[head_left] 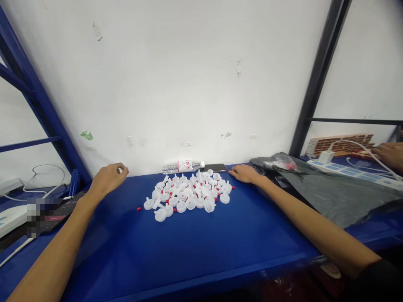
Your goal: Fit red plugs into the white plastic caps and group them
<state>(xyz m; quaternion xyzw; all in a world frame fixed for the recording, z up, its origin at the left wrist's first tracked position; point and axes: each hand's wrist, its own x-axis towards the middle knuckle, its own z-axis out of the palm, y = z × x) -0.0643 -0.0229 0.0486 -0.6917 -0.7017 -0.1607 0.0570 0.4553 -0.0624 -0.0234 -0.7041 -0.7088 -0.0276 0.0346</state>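
Note:
A heap of white plastic nozzle caps (190, 204), round with narrow spouts, lies on the blue table (189, 247). Small red tips (139, 208) are scattered among and beside them. To the left of the heap, my left hand (108, 178) is held with thumb and forefinger curled together into a loop; nothing shows between them. My right hand (244, 173) lies low at the heap's far right, fingers loosely stretched toward the black phone (218, 167), holding nothing visible. A clear bottle with a white cap (185, 166) lies on its side behind the heap.
A grey plastic bag (327, 195) spreads over the right of the table. Power strips (359, 170) and white cables sit at both sides. Blue frame posts (47, 96) rise at the left, a dark post at the right. Another person's hand (390, 155) shows at far right.

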